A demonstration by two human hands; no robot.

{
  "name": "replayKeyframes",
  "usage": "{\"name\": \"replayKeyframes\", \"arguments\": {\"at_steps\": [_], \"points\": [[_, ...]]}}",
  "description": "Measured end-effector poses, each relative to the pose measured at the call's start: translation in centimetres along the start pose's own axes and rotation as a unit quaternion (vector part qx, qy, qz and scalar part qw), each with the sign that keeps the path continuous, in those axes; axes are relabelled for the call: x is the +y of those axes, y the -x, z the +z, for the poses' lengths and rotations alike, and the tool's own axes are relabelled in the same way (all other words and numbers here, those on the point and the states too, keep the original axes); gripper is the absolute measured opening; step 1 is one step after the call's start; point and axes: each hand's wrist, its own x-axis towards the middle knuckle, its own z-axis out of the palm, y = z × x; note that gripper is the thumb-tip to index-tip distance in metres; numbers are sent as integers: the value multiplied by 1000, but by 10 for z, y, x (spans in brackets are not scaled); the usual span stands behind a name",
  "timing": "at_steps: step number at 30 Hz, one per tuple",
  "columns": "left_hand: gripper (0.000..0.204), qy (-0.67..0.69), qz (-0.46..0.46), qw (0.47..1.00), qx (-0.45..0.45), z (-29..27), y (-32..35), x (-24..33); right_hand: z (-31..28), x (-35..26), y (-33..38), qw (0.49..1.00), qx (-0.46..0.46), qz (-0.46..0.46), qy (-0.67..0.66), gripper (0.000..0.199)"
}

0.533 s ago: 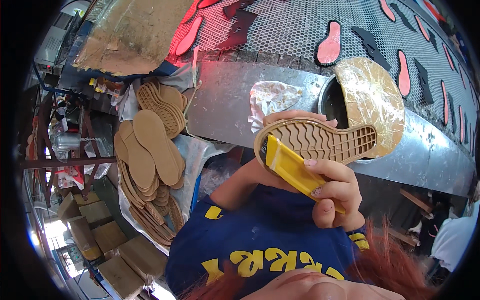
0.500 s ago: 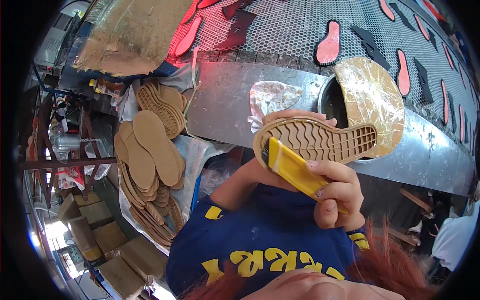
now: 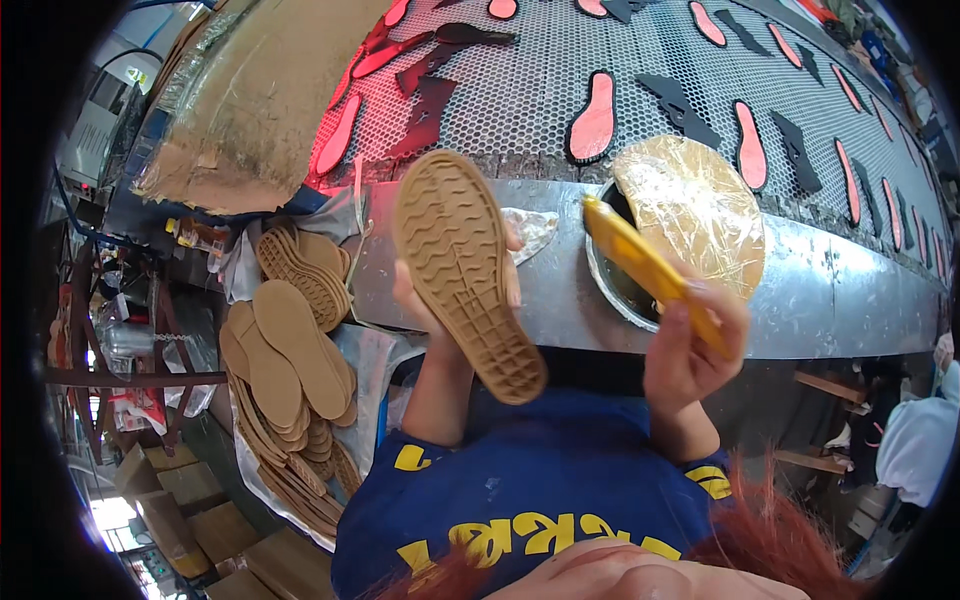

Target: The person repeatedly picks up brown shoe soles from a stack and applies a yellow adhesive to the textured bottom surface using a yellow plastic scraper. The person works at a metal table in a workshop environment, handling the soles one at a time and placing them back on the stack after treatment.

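My left hand is wrapped round a tan rubber shoe sole, held up with its wavy and gridded side showing. My right hand grips the handle of a flat yellow brush, blurred a little by motion. The brush lies over the mouth of a round metal pot that holds something dark. Its tip cannot be made out against the pot. A round, film-wrapped cardboard lid half covers the pot.
To the left, stacks of tan soles lie on a plastic-covered surface. Beyond the metal ledge, a mesh conveyor carries pink-topped insoles and black cut pieces. A worn cardboard sheet stands at far left, with cardboard boxes below.
My left hand has swung the sole left, turning it from level to nearly upright. The brush has left the sole and moved up and right over the pot.
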Motion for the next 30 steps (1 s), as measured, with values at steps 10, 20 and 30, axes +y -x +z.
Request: {"name": "replayKeyframes", "arguments": {"at_steps": [10,20,30], "points": [[75,72,-178,963,191,23,8,7,46,11,10,942,-265,-147,143,26],[75,94,-250,953,143,23,18,24,27,50,-36,978,-146,-19,149,29],[71,84,-257,941,202,-10,18,17,56,1,23,945,-320,-70,-15,25]]}}
